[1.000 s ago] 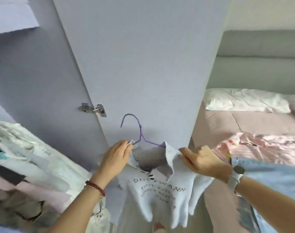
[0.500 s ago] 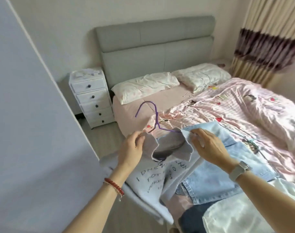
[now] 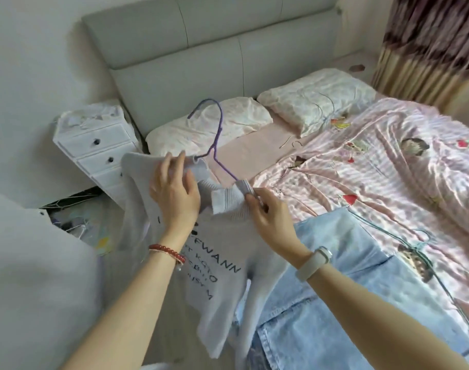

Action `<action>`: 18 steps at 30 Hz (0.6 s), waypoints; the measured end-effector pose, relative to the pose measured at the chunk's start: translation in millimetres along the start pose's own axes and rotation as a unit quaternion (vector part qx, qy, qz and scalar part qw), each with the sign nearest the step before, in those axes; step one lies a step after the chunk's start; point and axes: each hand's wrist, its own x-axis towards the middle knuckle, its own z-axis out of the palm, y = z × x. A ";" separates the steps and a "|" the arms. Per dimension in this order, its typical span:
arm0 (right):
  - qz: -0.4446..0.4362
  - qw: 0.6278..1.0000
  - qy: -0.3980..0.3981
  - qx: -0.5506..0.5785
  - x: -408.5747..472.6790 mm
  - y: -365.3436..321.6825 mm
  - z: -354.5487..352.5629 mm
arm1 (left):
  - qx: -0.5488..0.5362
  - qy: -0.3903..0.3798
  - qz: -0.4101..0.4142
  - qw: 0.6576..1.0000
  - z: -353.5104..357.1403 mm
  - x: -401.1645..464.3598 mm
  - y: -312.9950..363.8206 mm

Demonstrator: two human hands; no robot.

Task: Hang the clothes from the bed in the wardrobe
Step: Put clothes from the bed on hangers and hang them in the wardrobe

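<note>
The pale grey sweater [image 3: 222, 252], printed with dark lettering across its front, hangs in the air at the near edge of the bed [image 3: 254, 153], draped on a purple wire hanger [image 3: 216, 145] whose hook stands up above the collar. The left hand [image 3: 174, 190] lies against the sweater's left shoulder, its fingers fairly straight and its fingertips at the neckline where the hanger wire goes under the knit; from here I cannot say if the thumb is gripping. The right hand [image 3: 270, 212] pinches the ribbed collar between thumb and fingers, just where the hanger's other arm slips under the cloth. A red bead bracelet [image 3: 167, 251] circles the left wrist and a pale band [image 3: 314, 263] the right. Just beside the sweater, under the right forearm, light blue jeans [image 3: 342, 289] lie spread on the bed, and a green wire hanger [image 3: 420, 252] rests on the pink striped quilt [image 3: 388, 166] beyond them. Two white pillows [image 3: 316, 102] lean at the grey padded headboard [image 3: 201, 49]. To the left of the bed stands a white chest of drawers [image 3: 94, 145] with dark knobs, and striped curtains [image 3: 428, 44] hang at the far right corner.
</note>
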 end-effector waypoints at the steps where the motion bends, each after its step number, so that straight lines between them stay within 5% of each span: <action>1: 0.016 1.000 0.011 0.019 19.0 9.3 1.1 | -0.008 -0.020 -0.012 1.000 16.4 6.6 5.3; 8: 0.163 0.982 0.092 0.020 109.2 145.7 -22.8 | -0.011 -0.285 -0.024 0.958 151.6 -22.5 8.0; 15: 0.284 0.944 0.086 -0.146 98.1 312.8 -79.8 | 0.103 -0.553 -0.014 0.827 256.2 -131.0 -33.1; 18: 0.288 0.938 0.101 -0.167 99.2 348.5 -96.1 | 0.150 -0.582 0.038 0.798 276.7 -170.9 -41.0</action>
